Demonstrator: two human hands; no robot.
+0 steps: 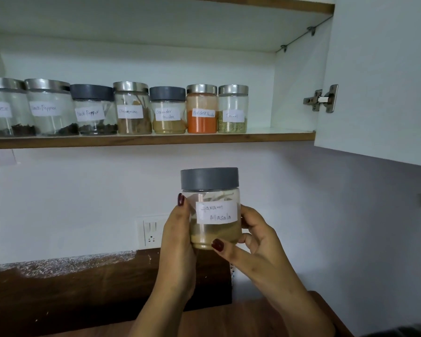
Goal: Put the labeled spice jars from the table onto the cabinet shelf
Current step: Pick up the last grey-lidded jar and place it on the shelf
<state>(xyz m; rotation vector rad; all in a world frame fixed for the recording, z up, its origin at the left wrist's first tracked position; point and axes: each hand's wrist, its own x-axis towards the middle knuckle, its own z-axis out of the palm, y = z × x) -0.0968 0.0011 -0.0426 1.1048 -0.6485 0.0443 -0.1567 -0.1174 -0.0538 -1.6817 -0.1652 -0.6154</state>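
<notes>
Both hands, left hand (178, 237) and right hand (253, 239), clasp the garam masala jar (214, 210) below the shelf (277, 136), label turned outward (likely for reading). Seven jars line the shelf; free space lies beside the fennel jar (232, 109).

Both bare forearms rise from six o'clock toward twelve, the left hand (176, 235) cupping at nine o'clock and the right hand (252, 235) at three o'clock, dark-red-nailed fingers curled around a held grey-lidded clear plastic jar (214, 210).
</notes>
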